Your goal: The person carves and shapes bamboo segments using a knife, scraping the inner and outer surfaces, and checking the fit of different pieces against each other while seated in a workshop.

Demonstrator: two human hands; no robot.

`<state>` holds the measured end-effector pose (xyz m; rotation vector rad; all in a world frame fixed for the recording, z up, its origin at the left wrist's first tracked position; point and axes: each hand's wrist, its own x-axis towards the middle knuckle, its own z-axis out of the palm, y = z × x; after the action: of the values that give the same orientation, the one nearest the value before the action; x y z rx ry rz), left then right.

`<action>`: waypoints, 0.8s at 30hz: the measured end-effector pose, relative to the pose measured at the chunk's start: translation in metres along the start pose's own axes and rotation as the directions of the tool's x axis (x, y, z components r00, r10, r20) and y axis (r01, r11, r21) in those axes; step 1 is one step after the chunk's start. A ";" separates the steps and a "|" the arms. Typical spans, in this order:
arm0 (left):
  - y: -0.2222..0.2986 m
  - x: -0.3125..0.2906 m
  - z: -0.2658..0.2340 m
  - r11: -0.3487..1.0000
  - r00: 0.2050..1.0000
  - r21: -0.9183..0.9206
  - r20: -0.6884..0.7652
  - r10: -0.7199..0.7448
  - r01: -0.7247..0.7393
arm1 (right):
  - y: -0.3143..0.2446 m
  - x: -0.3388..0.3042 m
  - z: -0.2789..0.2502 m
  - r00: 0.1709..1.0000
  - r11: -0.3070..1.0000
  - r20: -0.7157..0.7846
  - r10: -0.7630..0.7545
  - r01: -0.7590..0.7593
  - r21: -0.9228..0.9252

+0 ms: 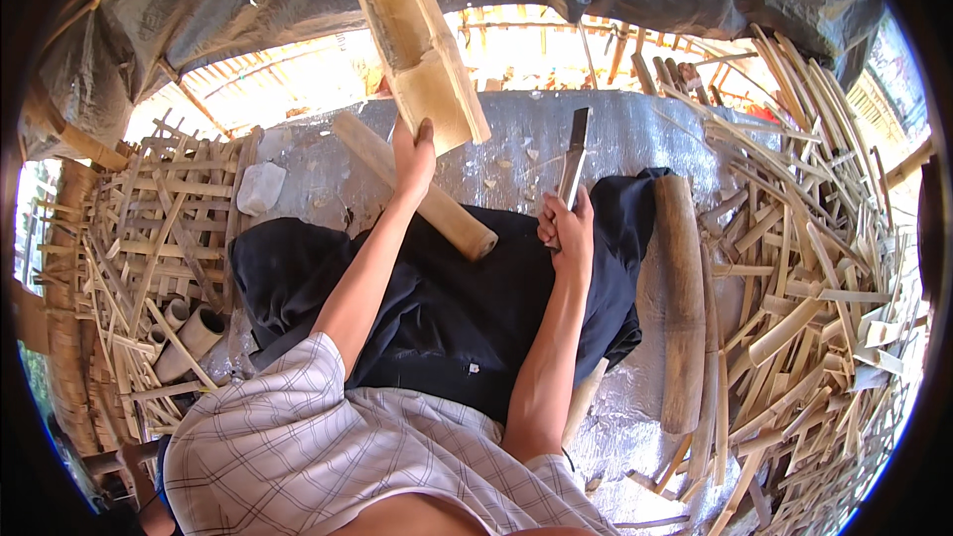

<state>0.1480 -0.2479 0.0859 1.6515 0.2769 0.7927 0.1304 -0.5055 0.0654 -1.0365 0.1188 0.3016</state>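
Note:
My left hand (414, 161) grips the lower end of a wide split bamboo piece (425, 60). The piece stands tilted up and away, its pale hollow inner side facing me, and its top runs out of view. In my right hand (567, 226) is a knife (576, 154), held by its handle with the dark-tipped blade pointing up. The blade is apart from the bamboo. Across my lap, over dark cloth (447, 308), lies the near end of a bamboo pole (462, 223); its far end reaches the grey sheet.
A thick bamboo pole (679, 308) lies to my right, beside a large heap of split bamboo strips (794, 337). On the left are a woven bamboo lattice (189, 208), short bamboo tubes (194, 337) and a whitish block (260, 188). A grey sheet (556, 114) covers the ground ahead.

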 end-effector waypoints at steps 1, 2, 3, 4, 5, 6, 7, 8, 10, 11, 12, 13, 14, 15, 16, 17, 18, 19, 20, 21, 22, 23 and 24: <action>-0.009 0.004 -0.002 0.993 0.995 0.053 -0.021 0.102 -0.101 | -0.001 -0.001 0.003 0.999 0.998 -0.020 -0.043 0.042 -0.042; -0.013 0.006 -0.005 0.985 0.989 0.094 -0.032 0.145 -0.141 | -0.005 -0.001 0.004 0.995 0.992 -0.036 -0.093 0.089 -0.088; -0.016 0.008 -0.006 0.974 0.981 0.132 -0.044 0.191 -0.184 | -0.007 0.003 0.003 0.986 0.976 -0.015 -0.165 0.161 -0.147; -0.019 0.009 -0.008 0.959 0.970 0.172 -0.056 0.236 -0.224 | -0.008 0.005 0.002 0.983 0.973 0.001 -0.184 0.182 -0.143; -0.022 0.010 -0.011 0.947 0.951 0.143 -0.066 0.301 -0.289 | -0.014 0.004 0.010 0.979 0.968 0.026 -0.204 0.206 -0.144; -0.023 0.010 -0.014 0.946 0.955 0.167 -0.059 0.290 -0.277 | -0.021 0.003 0.018 0.973 0.962 0.050 -0.225 0.230 -0.146; -0.024 0.009 -0.016 0.945 0.959 0.192 -0.052 0.279 -0.265 | -0.029 0.005 0.027 0.957 0.948 0.088 -0.276 0.286 -0.138; -0.023 0.007 -0.018 0.942 0.962 0.221 -0.050 0.268 -0.251 | -0.036 0.006 0.041 0.938 0.933 0.130 -0.321 0.337 -0.126; -0.026 -0.001 -0.014 0.952 0.976 0.225 -0.011 0.216 -0.208 | -0.046 0.017 0.065 0.899 0.904 0.185 -0.397 0.418 -0.092; -0.029 -0.003 -0.013 0.956 0.983 0.229 0.015 0.183 -0.181 | -0.046 0.025 0.079 0.885 0.895 0.188 -0.427 0.443 -0.052; -0.032 -0.006 -0.012 0.957 0.985 0.234 0.050 0.165 -0.172 | -0.048 0.033 0.090 0.873 0.886 0.179 -0.454 0.464 -0.013; -0.035 -0.008 -0.010 0.957 0.985 0.238 0.084 0.148 -0.164 | -0.053 0.043 0.099 0.866 0.875 0.182 -0.466 0.482 -0.052; -0.040 -0.011 -0.011 0.957 0.986 0.248 0.115 0.124 -0.150 | -0.056 0.054 0.107 0.863 0.870 0.167 -0.478 0.491 -0.046; -0.046 -0.011 -0.011 0.945 0.978 0.263 0.127 0.164 -0.193 | -0.060 0.066 0.115 0.856 0.863 0.152 -0.493 0.504 -0.039; -0.052 -0.013 -0.008 0.935 0.968 0.269 0.155 0.197 -0.233 | -0.064 0.075 0.121 0.850 0.855 0.137 -0.509 0.517 -0.033; -0.055 -0.014 -0.007 0.918 0.953 0.279 0.189 0.236 -0.283 | -0.064 0.081 0.127 0.858 0.864 0.105 -0.502 0.502 0.033; -0.057 -0.014 -0.006 0.899 0.936 0.287 0.222 0.275 -0.332 | -0.062 0.087 0.123 0.867 0.871 0.084 -0.492 0.491 0.028; -0.059 -0.016 -0.005 0.917 0.939 0.260 0.244 0.242 -0.304 | -0.058 0.095 0.113 0.874 0.877 0.064 -0.481 0.481 0.023; -0.060 -0.021 -0.002 0.934 0.943 0.235 0.263 0.204 -0.268 | -0.056 0.097 0.109 0.884 0.885 0.047 -0.465 0.465 0.014; -0.060 -0.023 0.002 0.950 0.945 0.210 0.282 0.167 -0.230 | -0.052 0.097 0.105 0.879 0.880 0.047 -0.474 0.473 0.042; -0.061 -0.022 0.005 0.949 0.944 0.222 0.291 0.153 -0.222 | -0.048 0.099 0.102 0.869 0.871 0.055 -0.491 0.489 0.041; -0.062 -0.024 0.007 0.950 0.944 0.233 0.303 0.135 -0.210 | -0.046 0.098 0.098 0.861 0.863 0.059 -0.505 0.503 0.037; -0.063 -0.026 0.010 0.949 0.942 0.244 0.314 0.116 -0.198 | -0.044 0.097 0.094 0.853 0.855 0.063 -0.519 0.517 0.034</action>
<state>0.1502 -0.2555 0.0173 2.0471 0.0399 0.6327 0.2322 -0.4269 0.1264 -1.0005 -0.2244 -0.1578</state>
